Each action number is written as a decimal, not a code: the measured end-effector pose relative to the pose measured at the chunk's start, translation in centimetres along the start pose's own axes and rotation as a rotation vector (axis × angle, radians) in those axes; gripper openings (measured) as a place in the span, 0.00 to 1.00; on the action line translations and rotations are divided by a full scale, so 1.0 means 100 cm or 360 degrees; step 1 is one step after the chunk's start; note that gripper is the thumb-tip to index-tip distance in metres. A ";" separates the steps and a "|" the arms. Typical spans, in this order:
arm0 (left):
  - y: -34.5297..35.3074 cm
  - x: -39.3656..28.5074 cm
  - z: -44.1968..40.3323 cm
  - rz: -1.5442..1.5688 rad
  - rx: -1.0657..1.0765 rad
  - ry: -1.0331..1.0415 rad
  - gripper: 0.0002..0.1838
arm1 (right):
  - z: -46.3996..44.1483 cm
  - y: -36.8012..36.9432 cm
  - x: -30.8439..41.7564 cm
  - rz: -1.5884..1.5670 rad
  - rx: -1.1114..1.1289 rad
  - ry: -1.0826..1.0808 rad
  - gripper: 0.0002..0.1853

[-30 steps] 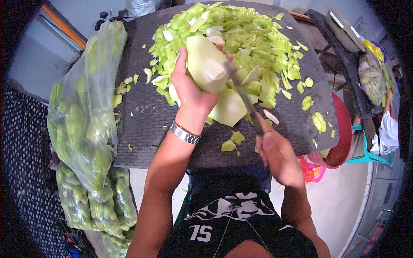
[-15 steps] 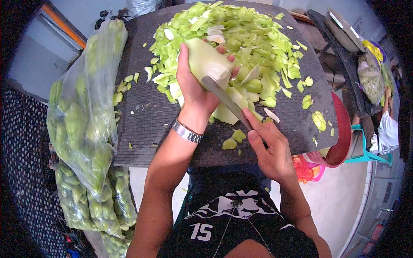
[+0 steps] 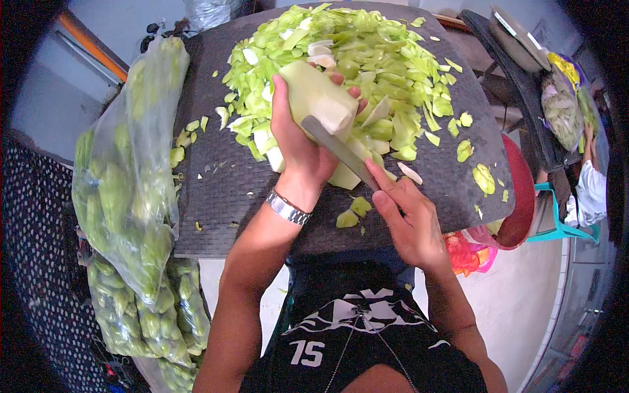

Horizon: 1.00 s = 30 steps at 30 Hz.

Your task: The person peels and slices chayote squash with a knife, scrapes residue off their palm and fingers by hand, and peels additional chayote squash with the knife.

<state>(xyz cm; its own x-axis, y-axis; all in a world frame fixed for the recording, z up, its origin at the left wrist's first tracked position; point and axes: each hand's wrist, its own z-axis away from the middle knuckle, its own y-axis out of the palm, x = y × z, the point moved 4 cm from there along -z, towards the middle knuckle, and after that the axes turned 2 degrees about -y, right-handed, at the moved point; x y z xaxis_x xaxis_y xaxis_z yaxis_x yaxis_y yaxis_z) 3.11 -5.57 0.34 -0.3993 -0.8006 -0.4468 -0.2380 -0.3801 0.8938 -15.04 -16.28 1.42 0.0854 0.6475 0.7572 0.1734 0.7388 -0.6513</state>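
My left hand (image 3: 298, 141) is wrapped round a large peeled pale green fruit (image 3: 311, 92), holding it up over the table. Its near end has a whitish cut face; I cannot tell its exact kind. My right hand (image 3: 411, 219) grips a knife (image 3: 344, 156) with a long grey blade, forefinger stretched along it. The blade's tip end lies against the near side of the fruit, by my left palm. Behind and beneath the fruit spreads a big heap of green peelings and slices (image 3: 373, 72). A few pieces (image 3: 354, 211) lie near the knife.
The dark woven-pattern table (image 3: 242, 209) carries the heap. Clear plastic bags of green fruit (image 3: 124, 190) stand and hang along its left edge. At the right are a red tub (image 3: 517, 203), a turquoise chair (image 3: 557, 223), another table (image 3: 504, 78) and part of another person (image 3: 590, 190).
The view has shifted very slightly. The blade remains against the fruit, and both hands keep nearly the same grip and position.
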 end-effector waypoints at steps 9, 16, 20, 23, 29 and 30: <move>0.008 0.001 0.010 -0.0087 -0.0169 0.0114 0.36 | -0.017 0.006 0.007 0.0110 -0.0103 -0.0067 0.25; 0.008 -0.008 0.011 -0.0222 -0.0272 0.0239 0.38 | -0.006 0.008 0.017 0.0142 -0.0112 0.0128 0.23; 0.004 -0.003 0.010 -0.0248 -0.0278 0.0292 0.38 | -0.007 0.010 0.009 0.0134 -0.0145 0.0053 0.24; 0.007 -0.004 0.014 -0.0321 -0.0312 0.0366 0.39 | -0.008 0.010 0.009 0.0139 -0.0159 0.0034 0.24; 0.015 -0.006 0.020 -0.0486 -0.0134 0.0600 0.36 | -0.016 0.008 0.014 0.0057 -0.0120 0.0022 0.25; 0.014 -0.005 0.019 -0.0561 -0.0062 0.0666 0.36 | -0.017 0.005 0.015 0.0068 -0.0137 -0.0001 0.24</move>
<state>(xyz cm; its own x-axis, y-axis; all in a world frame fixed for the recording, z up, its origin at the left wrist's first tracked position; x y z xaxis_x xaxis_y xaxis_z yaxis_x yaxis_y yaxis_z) 1.30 -4.81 1.78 0.0867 -0.7348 -0.6728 -0.2578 -0.6689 0.6973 -13.15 -15.29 2.31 0.0937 0.6783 0.7288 0.2533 0.6917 -0.6764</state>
